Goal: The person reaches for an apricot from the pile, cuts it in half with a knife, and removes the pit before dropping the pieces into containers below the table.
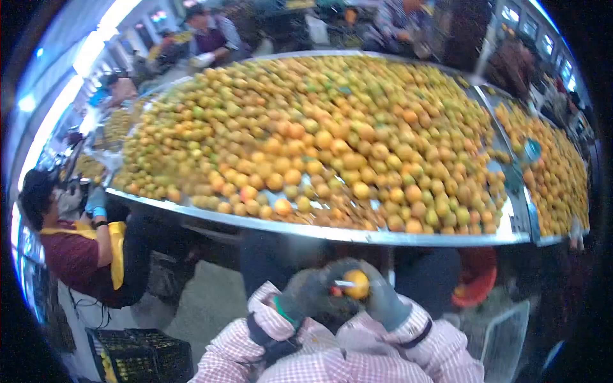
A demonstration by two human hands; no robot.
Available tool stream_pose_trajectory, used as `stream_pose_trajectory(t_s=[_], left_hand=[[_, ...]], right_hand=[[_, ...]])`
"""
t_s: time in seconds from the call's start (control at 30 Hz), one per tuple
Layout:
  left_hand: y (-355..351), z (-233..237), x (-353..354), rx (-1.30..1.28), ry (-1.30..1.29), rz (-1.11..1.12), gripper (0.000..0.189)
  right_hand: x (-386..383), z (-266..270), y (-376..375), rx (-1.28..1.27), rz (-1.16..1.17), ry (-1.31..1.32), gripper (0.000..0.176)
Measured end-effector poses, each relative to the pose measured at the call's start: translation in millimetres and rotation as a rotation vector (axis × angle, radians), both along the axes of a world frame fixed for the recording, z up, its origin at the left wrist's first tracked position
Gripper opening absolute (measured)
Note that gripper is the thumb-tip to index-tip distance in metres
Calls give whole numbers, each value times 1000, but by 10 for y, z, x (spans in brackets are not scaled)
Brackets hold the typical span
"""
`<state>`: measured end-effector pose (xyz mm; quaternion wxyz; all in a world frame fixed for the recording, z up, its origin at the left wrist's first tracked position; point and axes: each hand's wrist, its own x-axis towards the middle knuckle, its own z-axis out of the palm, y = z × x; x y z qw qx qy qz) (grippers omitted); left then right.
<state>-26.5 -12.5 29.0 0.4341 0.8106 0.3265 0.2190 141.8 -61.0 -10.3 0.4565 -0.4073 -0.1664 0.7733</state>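
Note:
In front of my lap, my right hand [386, 303], in a grey glove, is closed around a yellow-orange round fruit [356, 285] that looks like an orange. My left hand [305, 292], in a dark glove, is closed beside it on a small tool [345, 283] with a pale, shiny tip and a bit of red. The tip lies against or just in front of the fruit; its kind is not clear. Past both hands, a large metal-rimmed table [306, 231] carries a heap of similar fruit [319, 140], green to orange.
A red bucket [482, 277] stands right of my knees, near a pale crate [504, 338]. A black crate [143, 354] is at lower left. A person [80, 249] sits to the left; others work across the table. A second fruit-covered table [555, 172] adjoins on the right.

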Motion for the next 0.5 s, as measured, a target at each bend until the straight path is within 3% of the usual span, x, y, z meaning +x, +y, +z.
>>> stream_pose_trajectory(t_s=[0.03,0.07,0.1,0.13,0.17,0.2,0.23,0.33,0.37,0.43,0.47,0.5], left_hand=[[-17,169,9,61,188,24,73],[-22,-33,8,131,3,18,72],[-27,182,4,65,252,-45,69],[-17,520,10,11,180,-74,67],[-38,379,-9,68,125,-31,60],[27,517,36,82,282,-146,60],[57,686,69,90,441,-265,60],[32,927,-3,89,335,-313,58],[30,853,-19,99,339,-304,58],[-13,321,-82,418,-47,-196,37],[1,-244,-138,410,92,-166,59],[-21,-245,-75,419,93,-155,59]], right_hand=[[-25,14,3,56,4,21,48],[-37,575,-19,250,50,-166,39],[5,381,-34,170,57,-14,36],[-28,476,-59,394,45,-42,37],[-23,578,-112,662,181,-641,41],[-108,410,-135,756,35,-672,41],[-90,431,-138,765,65,-747,40],[-121,433,-96,691,40,-783,39],[-154,412,-97,672,6,-797,39],[-209,399,-97,654,-46,-843,38],[-229,376,-107,642,-72,-865,38],[-243,366,-94,631,-98,-883,38]])
